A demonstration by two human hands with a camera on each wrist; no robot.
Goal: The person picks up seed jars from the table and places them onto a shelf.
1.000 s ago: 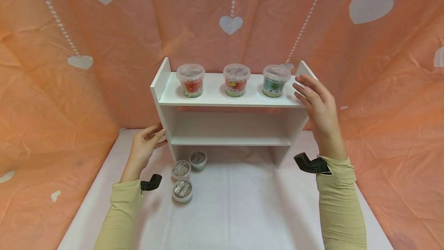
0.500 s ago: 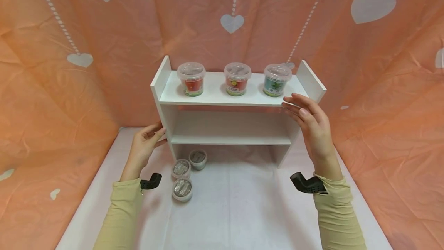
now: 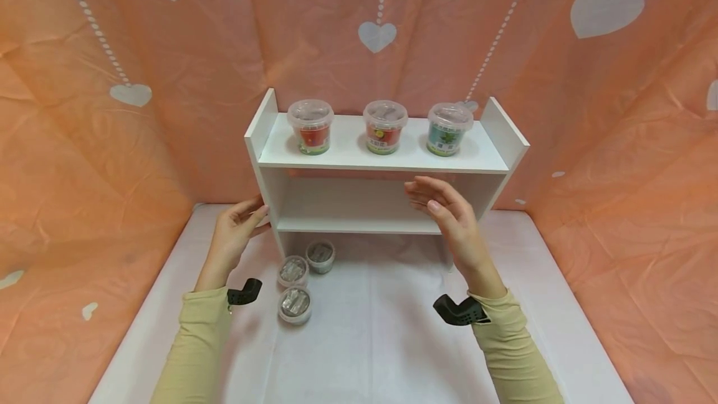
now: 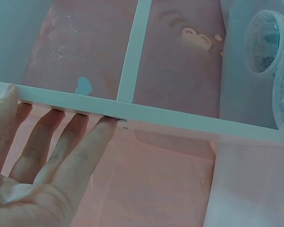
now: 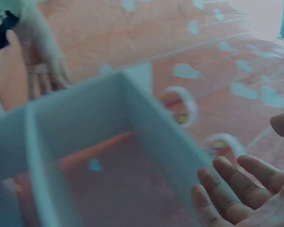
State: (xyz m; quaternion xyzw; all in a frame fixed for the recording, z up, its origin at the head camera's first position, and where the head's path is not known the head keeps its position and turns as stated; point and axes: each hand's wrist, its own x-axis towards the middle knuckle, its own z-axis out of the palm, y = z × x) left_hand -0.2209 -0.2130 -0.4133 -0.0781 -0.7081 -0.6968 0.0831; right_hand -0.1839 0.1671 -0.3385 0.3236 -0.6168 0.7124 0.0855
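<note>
A white two-tier shelf (image 3: 381,227) stands on the table. My left hand (image 3: 234,235) touches the outside of its left side panel, fingertips against the board (image 4: 52,97) and thumb at its front edge. My right hand (image 3: 449,217), fingers spread and fairly straight, hangs in front of the middle tier and holds nothing. On the top tier sit a red-labelled lidded plastic tub (image 3: 313,136), another red-labelled tub (image 3: 384,136) and a green-labelled tub (image 3: 445,138). Three more tubs, a back one (image 3: 320,256), a middle one (image 3: 292,271) and a front one (image 3: 294,304), stand by the shelf's lower left.
An orange cloth (image 3: 331,30) with pale hearts hangs behind and at both sides. A white cloth (image 3: 359,341) covers the table. The shelf's right side panel (image 3: 503,133) rises beside the green-labelled tub.
My right hand has come down and left, from beside the right end of the top tier to in front of the middle tier. My left hand stays on the side panel.
</note>
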